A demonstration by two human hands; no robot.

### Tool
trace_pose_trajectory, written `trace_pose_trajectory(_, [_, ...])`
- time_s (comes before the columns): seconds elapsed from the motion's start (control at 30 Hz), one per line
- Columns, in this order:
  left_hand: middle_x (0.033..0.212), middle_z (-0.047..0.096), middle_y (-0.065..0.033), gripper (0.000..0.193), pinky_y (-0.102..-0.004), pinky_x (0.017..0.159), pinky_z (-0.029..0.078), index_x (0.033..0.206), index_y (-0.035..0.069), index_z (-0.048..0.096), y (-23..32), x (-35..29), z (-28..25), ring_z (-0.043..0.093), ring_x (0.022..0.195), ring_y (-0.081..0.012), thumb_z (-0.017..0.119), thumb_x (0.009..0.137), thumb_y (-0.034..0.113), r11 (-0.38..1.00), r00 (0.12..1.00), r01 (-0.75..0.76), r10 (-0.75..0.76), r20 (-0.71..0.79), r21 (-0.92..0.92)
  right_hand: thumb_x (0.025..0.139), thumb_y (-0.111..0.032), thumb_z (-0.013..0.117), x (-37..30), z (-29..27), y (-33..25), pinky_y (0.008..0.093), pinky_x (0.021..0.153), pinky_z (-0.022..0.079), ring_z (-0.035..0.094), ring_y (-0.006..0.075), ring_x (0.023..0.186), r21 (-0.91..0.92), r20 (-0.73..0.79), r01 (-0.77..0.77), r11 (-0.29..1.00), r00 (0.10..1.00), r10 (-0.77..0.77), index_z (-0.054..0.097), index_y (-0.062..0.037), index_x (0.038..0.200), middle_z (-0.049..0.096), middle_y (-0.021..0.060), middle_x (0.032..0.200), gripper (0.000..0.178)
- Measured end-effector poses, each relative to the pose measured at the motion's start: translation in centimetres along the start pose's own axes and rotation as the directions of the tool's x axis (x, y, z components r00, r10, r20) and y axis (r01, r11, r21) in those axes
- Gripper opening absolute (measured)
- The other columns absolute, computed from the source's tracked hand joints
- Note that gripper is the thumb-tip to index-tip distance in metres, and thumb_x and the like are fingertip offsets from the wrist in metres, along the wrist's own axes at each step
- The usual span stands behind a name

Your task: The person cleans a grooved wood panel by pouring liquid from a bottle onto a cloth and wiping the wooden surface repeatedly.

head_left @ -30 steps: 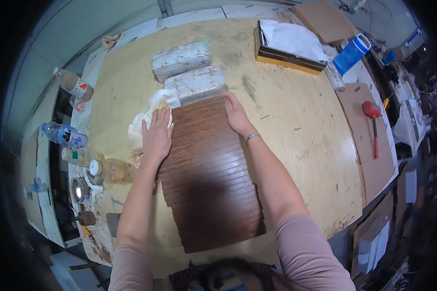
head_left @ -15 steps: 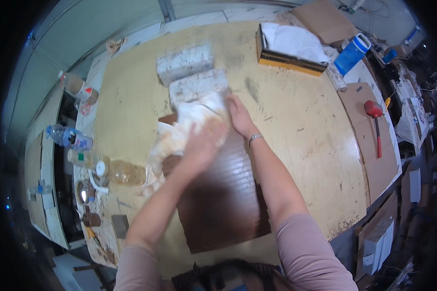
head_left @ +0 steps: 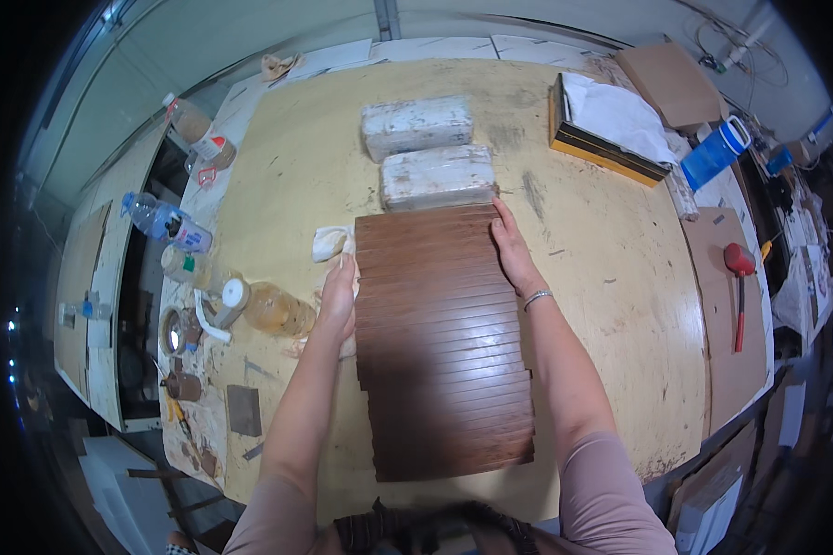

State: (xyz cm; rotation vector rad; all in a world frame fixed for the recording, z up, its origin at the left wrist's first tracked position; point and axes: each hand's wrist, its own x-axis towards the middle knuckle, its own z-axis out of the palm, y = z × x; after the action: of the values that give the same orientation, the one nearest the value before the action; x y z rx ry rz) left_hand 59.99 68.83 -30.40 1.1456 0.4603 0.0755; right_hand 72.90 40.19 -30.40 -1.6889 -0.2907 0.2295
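A dark brown wooden panel with crosswise slats (head_left: 440,324) lies in front of me, its far edge close to a plastic-wrapped white block (head_left: 438,176). At its left edge, my left hand (head_left: 339,294) is closed on a stained white cloth (head_left: 331,242), the fingers together against the panel's side. Part of the cloth is hidden under that hand and forearm. My right hand (head_left: 514,248) grips the panel's right edge near the far corner, its fingers pointing away from me. The panel's top surface is glossy and uncovered.
Beyond is a second wrapped block (head_left: 416,125). Along the left stand a jar of amber liquid (head_left: 282,310), plastic bottles (head_left: 167,222) and a grey square piece (head_left: 244,411). To the right are a cloth-filled box (head_left: 611,129), a blue bottle (head_left: 713,155) and a red mallet (head_left: 739,277).
The cloth and my left hand have moved off the panel's far part to its left edge, uncovering the surface. My right hand stays at the right edge. The whole view has shifted.
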Motion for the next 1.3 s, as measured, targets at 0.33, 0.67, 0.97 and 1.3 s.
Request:
trace_pose_trajectory(0.33, [0.139, 0.051, -0.0202, 0.046, -0.0417, 0.109, 0.036, 0.144, 0.004, 0.041, 2.9, -0.4, 5.5, 0.049, 0.128, -0.0323, 0.046, 0.102, 0.022, 0.456, 0.831, -0.55, 0.387, 0.4, 0.7, 0.103, -0.019, 0.04, 0.3, 0.4, 0.4, 0.034, 0.118, 0.022, 0.029, 0.0272, 0.145, -0.07, -0.016, 0.054, 0.996, 0.998, -0.055, 0.034, -0.0066, 0.149, 0.035, 0.0167, 0.153, 0.048])
trace_pose_trajectory(0.67, [0.145, 0.047, -0.0136, 0.046, -0.0539, 0.115, 0.022, 0.145, 0.014, 0.042, 3.7, -1.0, 3.8, 0.042, 0.135, -0.03, 0.043, 0.099, 0.016, -0.241, 0.876, -0.345, 0.265, 0.403, 0.907, 0.102, -0.016, 0.04, 0.3, 0.3, 0.2, 0.0338, 0.117, 0.024, 0.032, 0.0276, 0.144, -0.103, -0.049, 0.025, 0.994, 0.998, -0.031, 0.037, -0.0062, 0.147, 0.038, 0.0172, 0.152, 0.046])
trace_pose_trajectory(0.97, [0.149, 0.045, -0.008, 0.044, -0.0578, 0.115, 0.018, 0.143, 0.011, 0.045, 2.0, 1.1, 7.4, 0.037, 0.141, -0.0234, 0.038, 0.099, 0.017, -0.269, 0.815, -0.409, 0.323, 0.481, 0.872, 0.103, -0.017, 0.039, 0.6, 1.0, 0.3, 0.0335, 0.116, 0.025, 0.033, 0.0275, 0.143, -0.147, -0.042, 0.044, 0.988, 0.998, -0.05, 0.037, -0.0062, 0.147, 0.039, 0.018, 0.151, 0.046])
trace_pose_trajectory(1.3, [0.148, 0.044, -0.0061, 0.046, -0.0556, 0.114, 0.024, 0.14, 0.013, 0.048, -0.1, -0.1, 8.8, 0.039, 0.139, -0.0223, 0.043, 0.094, 0.013, -0.062, 0.808, -0.53, 0.266, 0.525, 0.846, 0.101, -0.015, 0.04, 0.6, 1.0, 0.6, 0.0342, 0.116, 0.026, 0.034, 0.029, 0.142, -0.146, -0.043, 0.024, 0.989, 0.999, -0.03, 0.038, -0.0072, 0.146, 0.041, 0.0175, 0.15, 0.046])
